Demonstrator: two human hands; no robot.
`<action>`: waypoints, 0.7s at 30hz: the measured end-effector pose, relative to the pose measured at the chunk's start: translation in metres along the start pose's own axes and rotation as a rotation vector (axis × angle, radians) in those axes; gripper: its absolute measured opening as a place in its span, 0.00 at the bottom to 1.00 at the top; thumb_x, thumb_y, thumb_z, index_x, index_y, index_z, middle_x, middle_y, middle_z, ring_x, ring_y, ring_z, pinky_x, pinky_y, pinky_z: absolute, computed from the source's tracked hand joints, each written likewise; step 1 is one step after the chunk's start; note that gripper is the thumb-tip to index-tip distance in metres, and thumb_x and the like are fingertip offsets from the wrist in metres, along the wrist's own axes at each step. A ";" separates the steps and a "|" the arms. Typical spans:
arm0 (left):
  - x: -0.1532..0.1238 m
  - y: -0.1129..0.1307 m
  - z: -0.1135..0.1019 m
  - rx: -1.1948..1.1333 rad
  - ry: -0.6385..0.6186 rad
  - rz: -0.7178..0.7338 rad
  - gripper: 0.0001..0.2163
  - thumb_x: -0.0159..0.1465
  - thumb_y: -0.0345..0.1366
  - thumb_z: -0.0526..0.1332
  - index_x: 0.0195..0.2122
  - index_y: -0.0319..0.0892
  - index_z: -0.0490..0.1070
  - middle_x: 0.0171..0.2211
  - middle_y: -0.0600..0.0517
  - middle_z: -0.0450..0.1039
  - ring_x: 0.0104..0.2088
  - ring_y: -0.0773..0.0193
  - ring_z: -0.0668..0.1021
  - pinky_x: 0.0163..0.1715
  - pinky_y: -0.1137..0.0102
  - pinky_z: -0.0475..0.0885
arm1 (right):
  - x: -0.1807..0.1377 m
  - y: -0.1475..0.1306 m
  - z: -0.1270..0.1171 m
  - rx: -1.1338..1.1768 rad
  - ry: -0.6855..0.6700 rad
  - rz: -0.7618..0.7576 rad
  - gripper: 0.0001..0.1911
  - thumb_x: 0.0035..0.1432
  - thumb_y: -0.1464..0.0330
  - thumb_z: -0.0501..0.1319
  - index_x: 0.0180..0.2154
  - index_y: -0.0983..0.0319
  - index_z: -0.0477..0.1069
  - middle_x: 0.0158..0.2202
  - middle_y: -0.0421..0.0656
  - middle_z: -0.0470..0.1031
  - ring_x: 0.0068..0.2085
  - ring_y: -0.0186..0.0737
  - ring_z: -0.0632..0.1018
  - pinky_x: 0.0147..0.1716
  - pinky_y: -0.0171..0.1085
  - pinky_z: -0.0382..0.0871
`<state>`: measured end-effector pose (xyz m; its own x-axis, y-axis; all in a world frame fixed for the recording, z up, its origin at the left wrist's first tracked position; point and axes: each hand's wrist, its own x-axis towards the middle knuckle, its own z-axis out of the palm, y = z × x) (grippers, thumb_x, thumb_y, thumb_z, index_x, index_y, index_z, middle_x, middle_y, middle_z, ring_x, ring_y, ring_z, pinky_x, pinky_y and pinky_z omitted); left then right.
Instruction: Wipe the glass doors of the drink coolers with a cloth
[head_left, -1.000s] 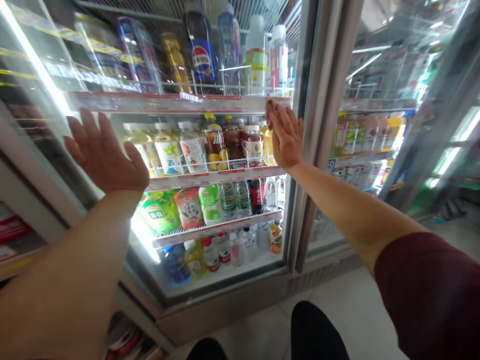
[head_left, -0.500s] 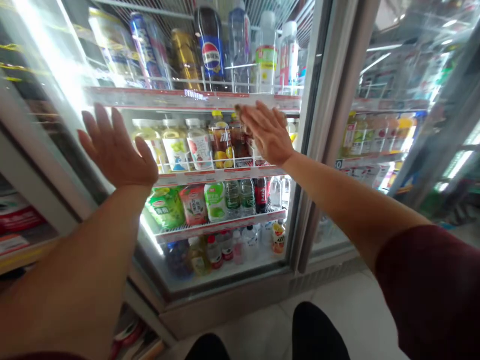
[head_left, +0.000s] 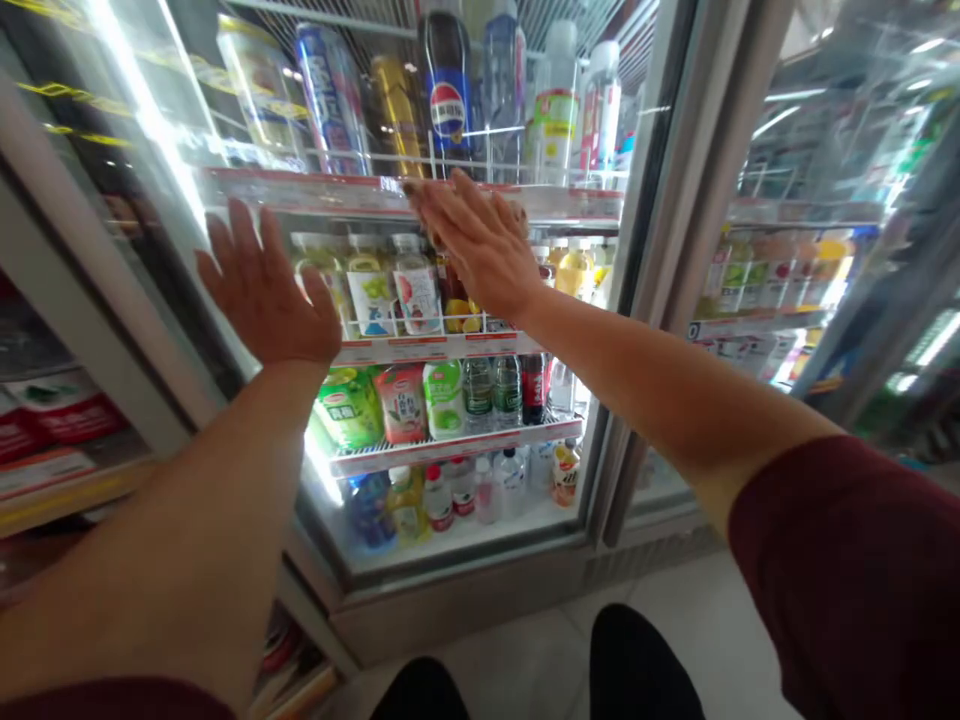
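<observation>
My left hand [head_left: 274, 295] is raised with fingers spread, palm toward the left side of the glass door, and holds nothing. Farther right, my right hand [head_left: 480, 245] lies flat against the glass, its fingers close together and pointing up and left. A brownish edge shows at its fingertips and beyond its upper side; what is under the palm is mostly hidden. Behind the glass, the hand covers part of the iced tea bottles [head_left: 459, 318]. Above it stands a Pepsi bottle [head_left: 448, 105], and to its left are juice bottles [head_left: 414, 290].
The glass-front fridge holds several shelves of drinks, including a green drink pack [head_left: 350, 410] and cans [head_left: 330, 95]. A metal door frame [head_left: 679, 200] separates it from a second fridge section. Red packages [head_left: 64, 405] sit on a shelf at left. Tiled floor [head_left: 540, 650] lies below.
My right hand has slid left and slightly up across the glass. My left hand stays raised with its fingers spread; the whole view has shifted slightly.
</observation>
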<state>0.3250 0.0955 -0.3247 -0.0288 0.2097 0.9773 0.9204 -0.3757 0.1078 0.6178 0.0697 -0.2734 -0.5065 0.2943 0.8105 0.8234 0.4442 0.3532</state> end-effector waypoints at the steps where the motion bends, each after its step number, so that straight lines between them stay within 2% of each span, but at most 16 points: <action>1: 0.000 0.001 0.000 -0.012 0.006 0.000 0.36 0.74 0.44 0.52 0.80 0.37 0.48 0.81 0.43 0.41 0.81 0.47 0.43 0.79 0.41 0.34 | 0.008 -0.001 0.000 0.008 0.042 0.062 0.38 0.73 0.71 0.46 0.79 0.47 0.48 0.81 0.33 0.53 0.82 0.50 0.47 0.81 0.63 0.44; 3: 0.000 0.001 0.000 -0.032 0.008 -0.004 0.36 0.74 0.45 0.53 0.80 0.38 0.49 0.81 0.43 0.42 0.81 0.47 0.43 0.79 0.42 0.33 | 0.011 -0.009 0.003 0.019 0.076 0.106 0.38 0.73 0.70 0.47 0.80 0.47 0.46 0.81 0.35 0.53 0.82 0.51 0.46 0.81 0.64 0.44; 7: 0.000 0.002 0.000 -0.094 0.003 -0.014 0.37 0.73 0.48 0.55 0.80 0.39 0.49 0.81 0.43 0.43 0.81 0.47 0.42 0.79 0.43 0.31 | -0.008 -0.033 0.012 0.023 -0.053 -0.074 0.38 0.71 0.72 0.47 0.79 0.50 0.52 0.80 0.33 0.57 0.81 0.45 0.52 0.82 0.57 0.42; 9: 0.000 0.001 0.001 -0.114 0.008 -0.017 0.37 0.74 0.49 0.54 0.80 0.39 0.49 0.81 0.44 0.43 0.81 0.48 0.41 0.79 0.44 0.30 | -0.003 -0.037 0.013 0.038 -0.073 -0.102 0.37 0.71 0.73 0.45 0.78 0.50 0.55 0.79 0.31 0.57 0.81 0.43 0.53 0.82 0.54 0.43; 14: 0.000 0.001 0.001 -0.099 0.020 -0.006 0.36 0.75 0.49 0.53 0.80 0.39 0.50 0.81 0.44 0.44 0.81 0.48 0.42 0.79 0.44 0.30 | 0.044 -0.030 0.015 0.104 0.140 0.154 0.37 0.72 0.69 0.39 0.78 0.50 0.55 0.79 0.26 0.55 0.82 0.43 0.42 0.81 0.50 0.41; 16: -0.001 0.002 0.000 -0.083 0.017 -0.009 0.36 0.75 0.48 0.53 0.80 0.38 0.50 0.81 0.44 0.44 0.81 0.48 0.43 0.79 0.44 0.31 | 0.044 -0.037 0.021 0.093 0.148 0.168 0.39 0.70 0.72 0.39 0.78 0.50 0.56 0.80 0.27 0.54 0.82 0.42 0.43 0.80 0.48 0.41; 18: -0.001 0.002 0.000 -0.059 0.014 -0.008 0.35 0.75 0.46 0.52 0.80 0.37 0.49 0.81 0.43 0.43 0.81 0.48 0.43 0.79 0.44 0.32 | 0.028 -0.051 0.026 0.062 0.061 0.064 0.41 0.67 0.75 0.43 0.78 0.50 0.55 0.80 0.29 0.53 0.82 0.43 0.47 0.81 0.50 0.42; 21: -0.001 0.002 0.000 -0.063 0.014 -0.007 0.35 0.75 0.47 0.52 0.80 0.38 0.49 0.81 0.43 0.43 0.81 0.49 0.43 0.79 0.44 0.32 | 0.002 -0.067 0.027 0.006 -0.124 -0.183 0.42 0.67 0.75 0.48 0.79 0.49 0.49 0.81 0.33 0.54 0.82 0.46 0.50 0.81 0.57 0.44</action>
<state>0.3267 0.0948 -0.3257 -0.0408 0.1998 0.9790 0.8940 -0.4302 0.1250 0.5549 0.0630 -0.3083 -0.6750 0.3098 0.6696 0.7135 0.5050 0.4856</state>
